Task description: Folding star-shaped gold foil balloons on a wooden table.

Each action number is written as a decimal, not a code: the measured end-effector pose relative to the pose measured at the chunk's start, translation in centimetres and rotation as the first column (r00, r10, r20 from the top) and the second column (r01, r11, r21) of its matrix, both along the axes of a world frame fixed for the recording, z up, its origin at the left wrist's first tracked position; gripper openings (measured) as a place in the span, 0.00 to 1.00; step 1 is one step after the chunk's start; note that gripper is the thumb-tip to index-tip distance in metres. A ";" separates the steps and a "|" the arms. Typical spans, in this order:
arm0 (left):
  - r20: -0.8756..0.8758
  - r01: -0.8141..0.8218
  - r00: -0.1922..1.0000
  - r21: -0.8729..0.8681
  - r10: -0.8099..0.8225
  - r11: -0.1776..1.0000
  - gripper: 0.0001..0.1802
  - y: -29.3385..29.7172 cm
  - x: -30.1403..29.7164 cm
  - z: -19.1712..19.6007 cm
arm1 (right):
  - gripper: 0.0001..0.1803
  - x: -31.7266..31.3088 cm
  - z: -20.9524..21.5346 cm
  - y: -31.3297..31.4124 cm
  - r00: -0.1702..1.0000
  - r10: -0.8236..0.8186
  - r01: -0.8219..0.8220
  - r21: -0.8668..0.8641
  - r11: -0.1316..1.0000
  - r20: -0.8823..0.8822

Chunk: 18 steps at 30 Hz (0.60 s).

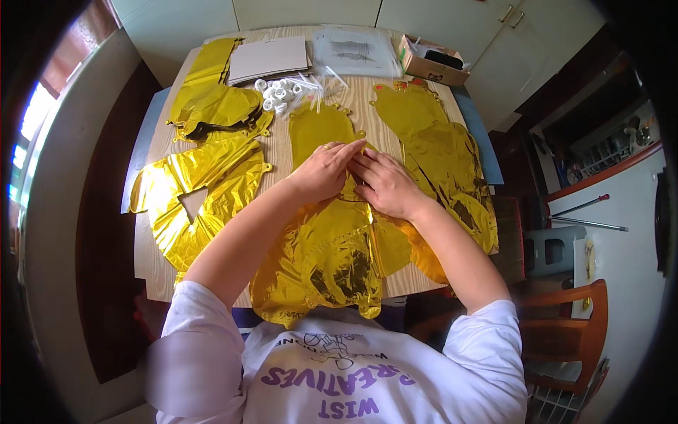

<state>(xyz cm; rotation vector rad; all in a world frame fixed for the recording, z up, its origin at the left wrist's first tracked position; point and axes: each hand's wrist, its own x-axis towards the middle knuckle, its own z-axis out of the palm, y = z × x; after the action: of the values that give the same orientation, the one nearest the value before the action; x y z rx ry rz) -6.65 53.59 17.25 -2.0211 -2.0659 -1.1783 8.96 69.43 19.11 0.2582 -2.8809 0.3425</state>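
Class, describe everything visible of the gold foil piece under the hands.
The gold foil piece looks like thin, shiny film, crinkled toward its near end, smoother at the far end. It lies flattened lengthwise along the middle of the wood-grain table, its near end past the table's edge. Small tabs show at its rim. The left hand and the right hand rest on it; layering is unclear.

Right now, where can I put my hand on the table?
Narrow strips of bare wood show between the left foils and middle foil, and between the middle foil and right foil. It's crowded at the back, with white rings, tubes, cardboard and a box, and where left hand and right hand lie.
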 end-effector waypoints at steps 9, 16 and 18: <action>0.033 -0.013 0.999 -0.057 0.015 0.998 0.40 0.0 -0.1 -0.4 | 0.29 0.0 0.3 -0.1 0.997 -0.019 0.017 0.029 0.999 0.072; -0.033 -0.069 0.997 -0.075 0.066 0.995 0.38 0.1 0.3 -0.7 | 0.28 -0.1 0.3 0.1 0.999 0.005 -0.007 0.052 0.999 0.046; -0.011 -0.055 0.998 -0.090 0.054 0.994 0.38 -0.1 0.3 -0.4 | 0.27 0.1 0.4 0.1 1.000 0.008 -0.008 -0.003 1.000 0.021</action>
<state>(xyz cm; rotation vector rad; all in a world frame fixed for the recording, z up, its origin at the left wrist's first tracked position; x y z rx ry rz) -6.32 53.54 16.82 -1.9881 -2.1933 -1.0851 9.06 69.56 19.46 0.2677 -2.9009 0.3523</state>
